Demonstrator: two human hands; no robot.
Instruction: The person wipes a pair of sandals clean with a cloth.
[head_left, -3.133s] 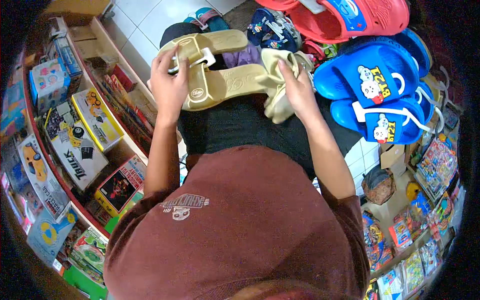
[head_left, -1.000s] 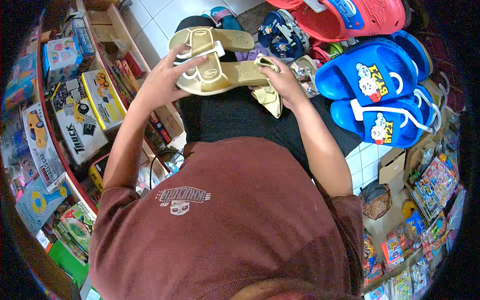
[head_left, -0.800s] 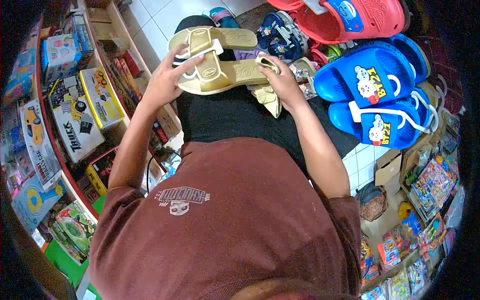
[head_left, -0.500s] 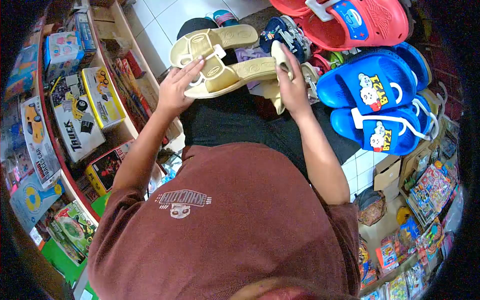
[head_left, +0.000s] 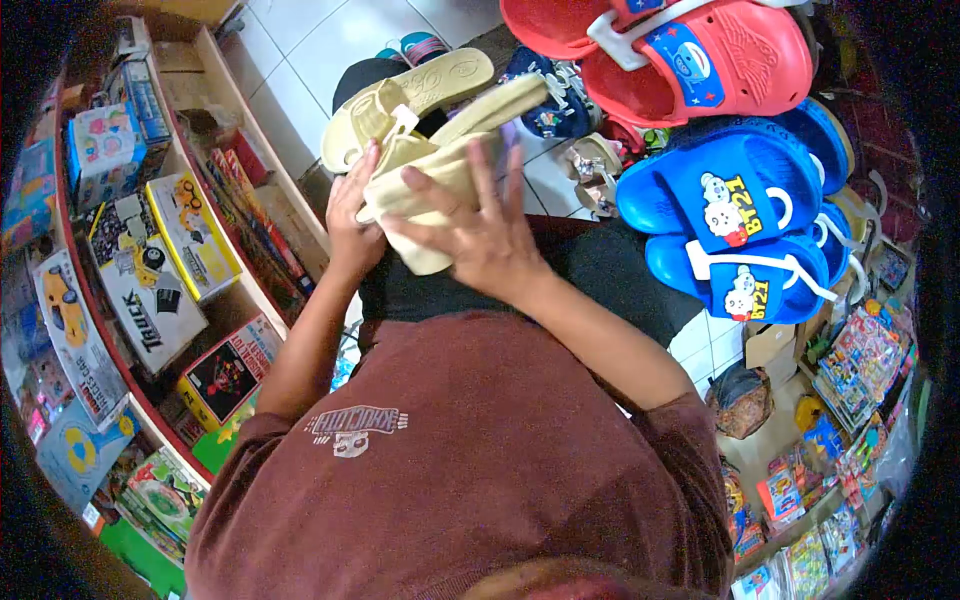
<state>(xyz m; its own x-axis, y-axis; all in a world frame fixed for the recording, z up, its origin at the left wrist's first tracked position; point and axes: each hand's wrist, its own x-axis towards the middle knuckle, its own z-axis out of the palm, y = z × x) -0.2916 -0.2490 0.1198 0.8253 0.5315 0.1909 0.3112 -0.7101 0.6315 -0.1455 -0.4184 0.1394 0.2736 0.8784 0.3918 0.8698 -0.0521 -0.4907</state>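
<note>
A pair of beige slide sandals (head_left: 440,80), joined by a white plastic tie (head_left: 402,122), is held above my lap. My left hand (head_left: 352,215) grips the nearer sandal by its toe end. Across that sandal's front lies a pale beige cloth (head_left: 425,225), partly hiding its strap and sole. My right hand (head_left: 490,240) presses the cloth against the sandal, fingers spread over it. The nearer sandal's heel points up and to the right.
Blue slippers (head_left: 740,200) hang at the right, below red clogs (head_left: 690,70). Dark blue shoes (head_left: 545,95) and other small sandals (head_left: 592,165) are behind. Boxed toys (head_left: 140,270) fill shelves on the left. Packaged goods (head_left: 860,370) stand at the lower right.
My right hand has moved left and nearer with the cloth, from the sandal's heel to its front. The nearer sandal has tilted, its heel turned upward. My left hand still holds it.
</note>
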